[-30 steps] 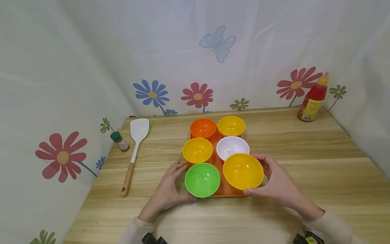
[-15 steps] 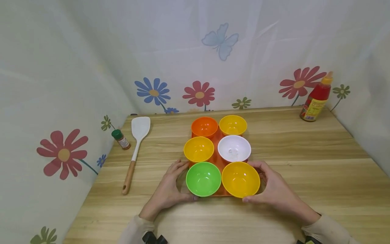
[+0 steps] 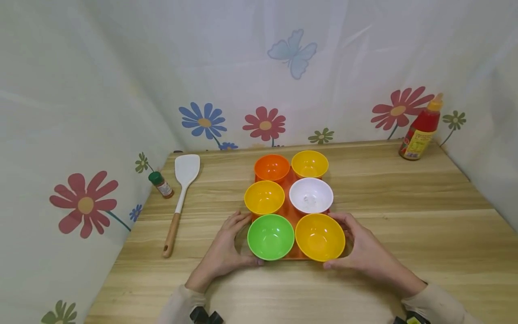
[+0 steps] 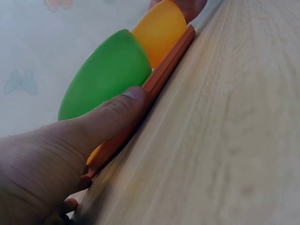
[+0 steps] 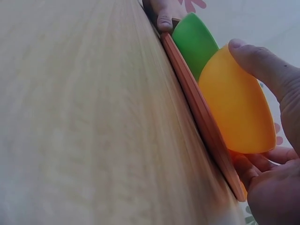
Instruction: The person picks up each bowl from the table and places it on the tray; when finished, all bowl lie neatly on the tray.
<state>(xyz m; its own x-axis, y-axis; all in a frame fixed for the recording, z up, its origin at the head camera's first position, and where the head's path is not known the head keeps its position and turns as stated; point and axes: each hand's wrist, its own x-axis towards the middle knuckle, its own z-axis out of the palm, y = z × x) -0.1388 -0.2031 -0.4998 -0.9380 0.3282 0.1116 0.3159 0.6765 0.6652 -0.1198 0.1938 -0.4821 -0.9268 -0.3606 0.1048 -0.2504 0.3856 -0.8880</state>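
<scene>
An orange-brown tray (image 3: 288,210) bears two columns of bowls on the wooden table. My left hand (image 3: 224,252) grips the tray's near left corner, its thumb along the front edge beside the green bowl (image 3: 270,237). My right hand (image 3: 366,249) holds the near right yellow bowl (image 3: 320,237) between thumb and fingers; in the right wrist view this yellow bowl (image 5: 236,105) stands on the tray. Behind these are another yellow bowl (image 3: 264,198) and a white bowl (image 3: 311,195). An orange bowl (image 3: 272,168) and a third yellow bowl (image 3: 310,164) form the back row.
A white spatula (image 3: 184,184) with a wooden handle lies to the left, next to a small green-capped spice jar (image 3: 161,185). At the back right stands a red sauce bottle (image 3: 421,130). A flower-printed curtain (image 3: 226,67) hangs behind the table.
My right hand has lowered the yellow bowl toward the near edge, onto the tray's near right place. It no longer overlaps the white bowl. My left hand has stayed at the tray corner.
</scene>
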